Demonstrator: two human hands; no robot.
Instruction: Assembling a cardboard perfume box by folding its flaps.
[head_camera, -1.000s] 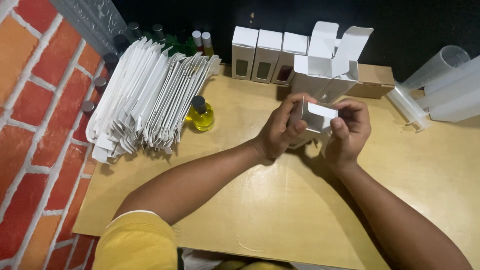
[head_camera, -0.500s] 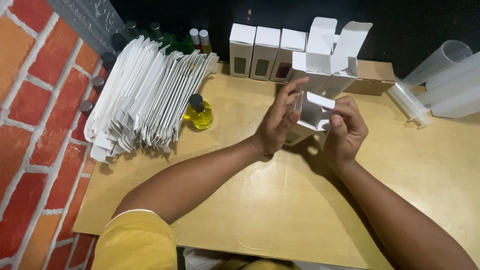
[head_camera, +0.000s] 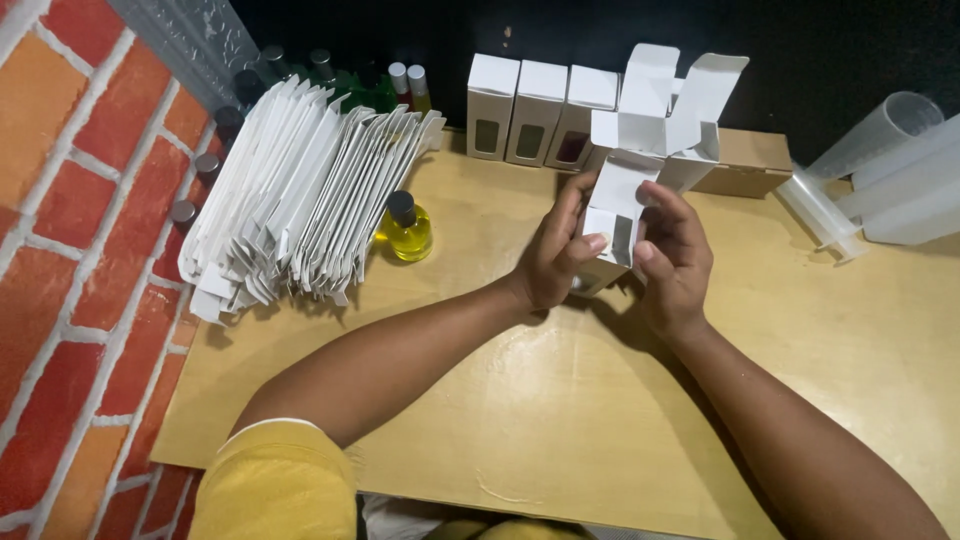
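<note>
Both hands grip a small white carton (head_camera: 612, 215) above the bench (head_camera: 500, 420): left hand (head_camera: 555, 255) pinching its side, right hand (head_camera: 675, 255) steadying it. Fold cleanly by keeping the walls square and tucking flaps along their creases.

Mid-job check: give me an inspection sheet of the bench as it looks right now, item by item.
Surface: light wooden table, bare in front.
Job's things: small white cardboard carton, flaps open, held above the table.
Clutter: stack of flat white carton blanks at left; round yellow-liquid bottle with a black cap beside it; three closed white window boxes at the back; open white cartons; brown cardboard box; clear plastic tubes at right.
Hands: left hand and right hand both grip the carton.
Cables: nothing seen.
Surroundings: red brick-pattern wall at left, dark backdrop behind.
</note>
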